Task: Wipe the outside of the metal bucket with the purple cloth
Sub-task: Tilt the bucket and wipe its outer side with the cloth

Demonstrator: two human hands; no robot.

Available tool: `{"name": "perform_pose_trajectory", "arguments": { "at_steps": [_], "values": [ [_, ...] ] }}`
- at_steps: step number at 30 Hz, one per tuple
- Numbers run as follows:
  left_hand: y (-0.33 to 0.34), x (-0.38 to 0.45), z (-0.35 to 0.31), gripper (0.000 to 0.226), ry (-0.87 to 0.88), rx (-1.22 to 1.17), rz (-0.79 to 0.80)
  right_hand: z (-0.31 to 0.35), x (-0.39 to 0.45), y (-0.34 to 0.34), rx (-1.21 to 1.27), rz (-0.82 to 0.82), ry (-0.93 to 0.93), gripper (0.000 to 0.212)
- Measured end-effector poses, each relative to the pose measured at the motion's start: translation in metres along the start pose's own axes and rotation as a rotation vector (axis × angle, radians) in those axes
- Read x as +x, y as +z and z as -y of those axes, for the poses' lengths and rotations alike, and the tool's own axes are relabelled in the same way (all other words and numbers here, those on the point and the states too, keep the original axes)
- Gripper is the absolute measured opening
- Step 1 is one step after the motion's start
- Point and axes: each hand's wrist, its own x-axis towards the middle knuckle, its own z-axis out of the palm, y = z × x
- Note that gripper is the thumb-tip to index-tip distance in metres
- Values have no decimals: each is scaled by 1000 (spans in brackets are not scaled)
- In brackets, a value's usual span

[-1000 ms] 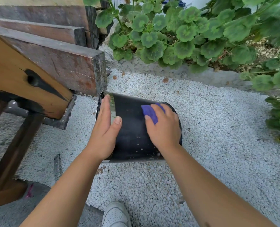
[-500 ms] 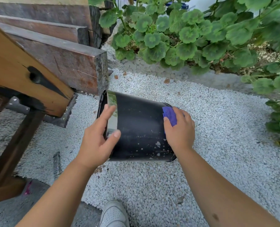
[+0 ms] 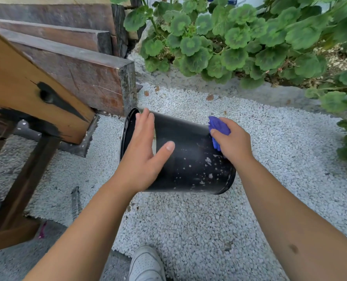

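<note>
The black metal bucket (image 3: pixel 190 157) lies on its side on white gravel, its open mouth turned left, pale specks on its near wall. My left hand (image 3: pixel 144 151) rests flat on the bucket's upper side near the rim, fingers straight and thumb spread. My right hand (image 3: pixel 232 142) grips the bunched purple cloth (image 3: pixel 217 126) and presses it against the bucket's wall near the base end. Part of the cloth is hidden under my fingers.
Heavy wooden beams (image 3: pixel 77 74) and a wooden bench leg (image 3: pixel 26 179) stand just left of the bucket's mouth. Green geranium plants (image 3: pixel 239 37) fill the back and right behind a concrete kerb. My white shoe (image 3: pixel 146 264) is at the bottom edge on the gravel (image 3: pixel 188 220).
My right hand has carried the cloth from the middle of the bucket's wall to the right, toward the base. The bucket has rolled slightly and my left hand's fingers have flattened near the rim.
</note>
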Motion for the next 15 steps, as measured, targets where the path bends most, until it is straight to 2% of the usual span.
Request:
{"name": "perform_pose_trajectory", "arguments": {
  "at_steps": [3, 6, 8, 11, 15],
  "values": [
    [7, 4, -3, 87, -41, 33, -40, 10, 6, -6, -20, -14, 25, 18],
    [10, 3, -6, 88, -31, 31, -50, 27, -4, -11, 26, -72, 24, 18],
    [13, 4, -10, 89, -36, -9, -64, 51, -17, -2, 115, -52, -23, 28],
    [15, 9, -14, 83, -4, -49, -77, 80, -51, 26, -7, -32, -237, 53],
    [11, 12, -8, 73, 80, -67, -123, 79, -87, 54, -223, -95, -444, 57]
  ]
}}
